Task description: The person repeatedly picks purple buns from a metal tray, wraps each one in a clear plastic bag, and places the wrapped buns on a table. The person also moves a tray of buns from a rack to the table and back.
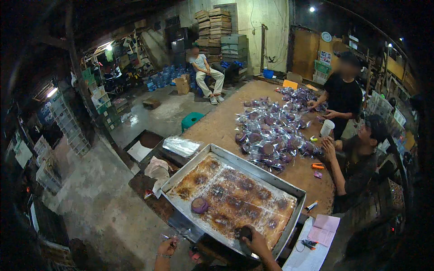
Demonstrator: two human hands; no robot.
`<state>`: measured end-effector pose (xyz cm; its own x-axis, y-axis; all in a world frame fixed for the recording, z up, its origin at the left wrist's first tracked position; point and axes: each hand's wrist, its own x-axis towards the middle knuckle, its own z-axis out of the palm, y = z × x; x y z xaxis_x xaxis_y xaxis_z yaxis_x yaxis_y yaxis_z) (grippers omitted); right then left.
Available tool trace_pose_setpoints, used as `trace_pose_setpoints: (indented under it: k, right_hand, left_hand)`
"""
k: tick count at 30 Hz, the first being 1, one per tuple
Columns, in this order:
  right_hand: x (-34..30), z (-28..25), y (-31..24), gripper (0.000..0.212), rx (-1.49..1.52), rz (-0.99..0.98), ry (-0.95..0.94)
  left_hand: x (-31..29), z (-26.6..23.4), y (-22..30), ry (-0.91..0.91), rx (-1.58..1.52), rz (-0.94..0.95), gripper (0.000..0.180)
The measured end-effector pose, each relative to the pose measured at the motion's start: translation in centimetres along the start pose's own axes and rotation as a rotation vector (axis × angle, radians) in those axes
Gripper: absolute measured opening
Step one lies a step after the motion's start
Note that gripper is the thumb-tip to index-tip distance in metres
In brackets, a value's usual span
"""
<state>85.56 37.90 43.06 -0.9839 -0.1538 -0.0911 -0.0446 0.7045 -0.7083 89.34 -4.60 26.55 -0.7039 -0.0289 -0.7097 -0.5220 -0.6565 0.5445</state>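
My right hand grips a dark round bun at the near side of a large metal baking tray. One more round bun, purple with a brown top, lies alone toward the tray's left side. The tray's bottom is stained with brown baked-on marks. Left of the tray's near corner, my left hand is closed on a small clear plastic bag. Its fingers are small in the picture, and whether anything is inside the bag cannot be seen.
A large pile of wrapped purple buns covers much of the brown table. Two co-workers sit or stand at its right. Clear plastic bags and a cloth lie beyond the tray; papers, pens and an orange cutter lie right.
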Motion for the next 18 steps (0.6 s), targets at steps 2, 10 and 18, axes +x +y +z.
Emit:
trace_pose_setpoints:
  k: [2, 10, 18]
  right_hand:
    - [0.1, -0.7, -1.6, 0.056, -0.085, 0.144, -0.140]
    - [0.1, 4.2, -11.7, 0.068, 0.807, -0.664, 0.667]
    - [1.1, 5.7, -15.0, 0.041, 0.446, -0.227, 0.188]
  left_hand:
    - [-1.2, 0.4, 0.2, -0.010, -0.164, 0.005, 0.017]
    - [-8.3, 14.6, 3.4, -0.003, -0.207, 0.358, 0.013]
    - [-8.7, 16.8, 5.9, -0.272, 0.256, 0.431, 0.015]
